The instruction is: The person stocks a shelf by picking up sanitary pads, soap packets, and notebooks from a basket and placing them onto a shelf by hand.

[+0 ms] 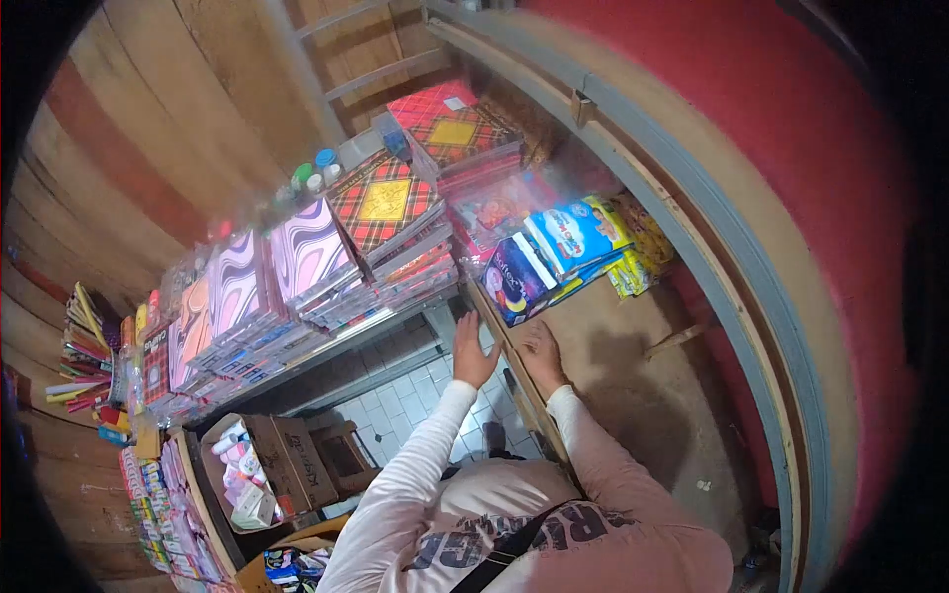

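Observation:
My left hand (474,351) is held out past the wooden shelf edge, above the tiled floor, fingers stretched and thumb apart, with nothing in it. My right hand (540,358) is over the brown wooden surface (618,371), fingers loosely bent and no object visible in it. Just beyond both hands lies a dark purple Softex pad pack (516,279). Against it is a blue and yellow diaper pack (576,235). Small yellow sachets (629,274) lie to the right of these packs.
Stacks of plaid-covered books (386,201) and purple swirl-patterned books (314,249) line the left shelf. Below, an open cardboard box (287,457) holds white and pink items. A wooden rail (682,212) curves along the right. White tiles (400,400) cover the floor.

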